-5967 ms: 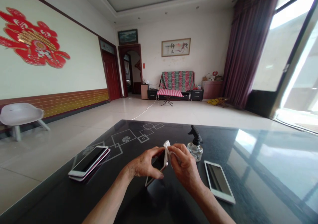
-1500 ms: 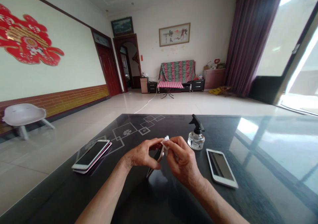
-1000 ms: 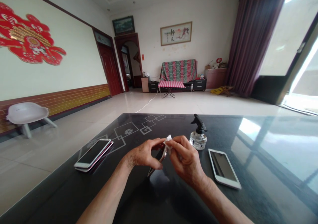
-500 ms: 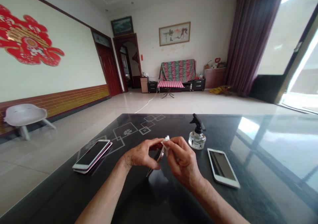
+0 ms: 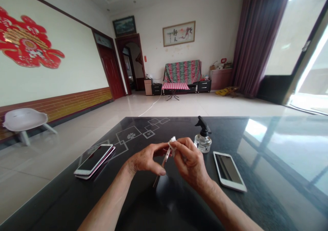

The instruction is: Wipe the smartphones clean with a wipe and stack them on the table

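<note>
You are holding a phone [image 5: 166, 157] over the bench [image 5: 228, 132], between your two hands; your left hand [image 5: 146, 158] is grasping it, the grip curving round with the thumb lying on the near side and the fingers reaching behind the upper part; your right hand [image 5: 190, 158] is pinching a crumpled white tissue [image 5: 172, 141] at the phone's upper end, though I cannot tell exactly where the two are touching.

You are probably standing the phone on edge so that its narrow rim is facing the tissue; you are likely bunching the tissue small so that your fingertips are pressing through it.

The phone's long axis is slanting, running from a low near-left end up to the far-right end by the tissue; its thin side is pointing towards you, the screen is not showing, and I cannot tell which end is its top.

The spray bottle [image 5: 203, 143] is standing upright just beyond your right hand, seemingly for easy reach; a white phone [image 5: 230, 171] is lying screen up to the right, and a phone stack [image 5: 94, 160] is resting well to the left, both presumably sitting outside your forearms' way.
</note>
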Available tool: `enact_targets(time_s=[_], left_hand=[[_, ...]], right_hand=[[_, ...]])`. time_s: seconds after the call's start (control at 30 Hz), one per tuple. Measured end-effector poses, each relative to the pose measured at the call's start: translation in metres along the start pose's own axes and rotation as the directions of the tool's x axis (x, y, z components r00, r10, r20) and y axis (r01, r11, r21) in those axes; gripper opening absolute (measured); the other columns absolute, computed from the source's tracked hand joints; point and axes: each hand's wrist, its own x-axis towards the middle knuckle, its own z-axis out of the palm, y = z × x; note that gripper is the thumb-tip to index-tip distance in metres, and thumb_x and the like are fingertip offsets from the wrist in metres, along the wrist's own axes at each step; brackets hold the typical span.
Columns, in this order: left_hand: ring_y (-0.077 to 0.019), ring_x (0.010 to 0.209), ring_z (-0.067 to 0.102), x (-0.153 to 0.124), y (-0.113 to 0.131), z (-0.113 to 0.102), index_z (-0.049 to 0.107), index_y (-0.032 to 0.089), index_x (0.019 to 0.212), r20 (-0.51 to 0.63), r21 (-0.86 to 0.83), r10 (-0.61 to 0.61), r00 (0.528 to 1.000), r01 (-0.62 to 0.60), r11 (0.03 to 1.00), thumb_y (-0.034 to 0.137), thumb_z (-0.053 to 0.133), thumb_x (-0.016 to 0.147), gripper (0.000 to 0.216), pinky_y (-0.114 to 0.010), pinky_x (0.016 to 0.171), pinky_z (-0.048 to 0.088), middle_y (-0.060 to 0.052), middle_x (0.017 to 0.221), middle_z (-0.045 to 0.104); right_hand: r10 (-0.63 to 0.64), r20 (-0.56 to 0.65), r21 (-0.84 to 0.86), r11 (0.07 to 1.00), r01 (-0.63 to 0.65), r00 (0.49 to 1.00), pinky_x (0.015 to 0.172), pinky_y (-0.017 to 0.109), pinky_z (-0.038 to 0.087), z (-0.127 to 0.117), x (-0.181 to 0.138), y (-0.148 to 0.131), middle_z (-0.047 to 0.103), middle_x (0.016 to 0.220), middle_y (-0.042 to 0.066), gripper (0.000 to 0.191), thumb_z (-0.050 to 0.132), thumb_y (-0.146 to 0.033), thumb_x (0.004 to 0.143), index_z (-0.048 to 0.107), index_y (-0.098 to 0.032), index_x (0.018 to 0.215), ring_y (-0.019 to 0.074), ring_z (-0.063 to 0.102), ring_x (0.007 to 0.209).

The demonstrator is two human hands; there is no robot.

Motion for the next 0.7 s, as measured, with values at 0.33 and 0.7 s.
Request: enact_targets(time_s=[0.33, 0.7], left_hand=[[-0.032, 0.11, 0.054, -0.008, -0.009, -0.007, 0.057, 0.017, 0.123, -0.121, -0.237, -0.054, 0.991, 0.024, 0.971, 0.022, 0.074, 0.056, 0.07, -0.039, 0.093, 0.042, -0.008, 0.111, 0.064], [-0.0323, 0.104, 0.059, -0.009, -0.016, -0.012, 0.059, 0.018, 0.119, -0.275, -0.257, -0.087, 0.957, 0.014, 0.966, 0.02, 0.07, 0.057, 0.063, -0.038, 0.085, 0.047, -0.009, 0.117, 0.062]], right_hand=[[0.104, -0.071, -0.137, 0.984, -0.113, 0.992, 0.069, 0.025, 0.046, -0.002, -0.001, 0.019, 0.059, 0.087, 0.005, 0.021, 0.051, -0.015, 0.086, 0.067, -0.019, 0.097, 0.0146, 0.058, 0.077], [0.103, 0.018, -0.078, 0.992, -0.101, 0.995, 0.07, 0.025, 0.046, 0.008, -0.009, 0.013, 0.058, 0.087, 0.004, 0.022, 0.049, -0.013, 0.086, 0.066, -0.019, 0.099, 0.0135, 0.057, 0.077]])
